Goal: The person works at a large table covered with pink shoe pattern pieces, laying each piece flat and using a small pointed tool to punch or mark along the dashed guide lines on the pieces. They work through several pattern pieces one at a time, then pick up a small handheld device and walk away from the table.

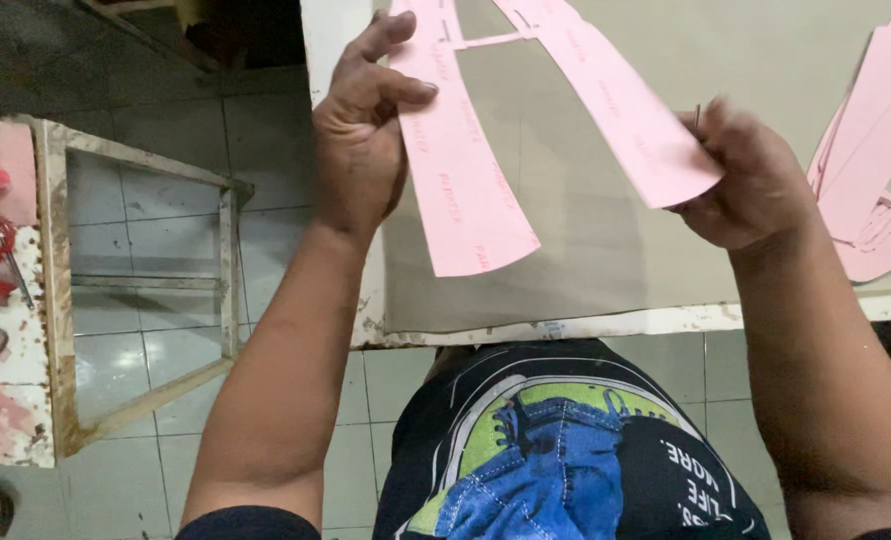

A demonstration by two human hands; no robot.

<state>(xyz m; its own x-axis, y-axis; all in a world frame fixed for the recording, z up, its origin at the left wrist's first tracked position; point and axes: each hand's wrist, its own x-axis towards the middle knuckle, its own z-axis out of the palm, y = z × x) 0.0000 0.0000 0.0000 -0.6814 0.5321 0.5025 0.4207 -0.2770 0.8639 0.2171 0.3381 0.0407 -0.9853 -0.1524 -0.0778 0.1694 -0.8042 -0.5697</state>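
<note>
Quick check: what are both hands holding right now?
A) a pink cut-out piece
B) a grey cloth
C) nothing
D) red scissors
A: the left hand pinches one strip of the pink cut-out piece and the right hand grips the other strip, above the table.

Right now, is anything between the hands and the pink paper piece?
No. The left hand and right hand already grip the pink cut-out directly; nothing visible sits between them.

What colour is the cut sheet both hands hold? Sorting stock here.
Pale pink, with faint darker pink print; the cut sheet shows best in the head view.
</note>
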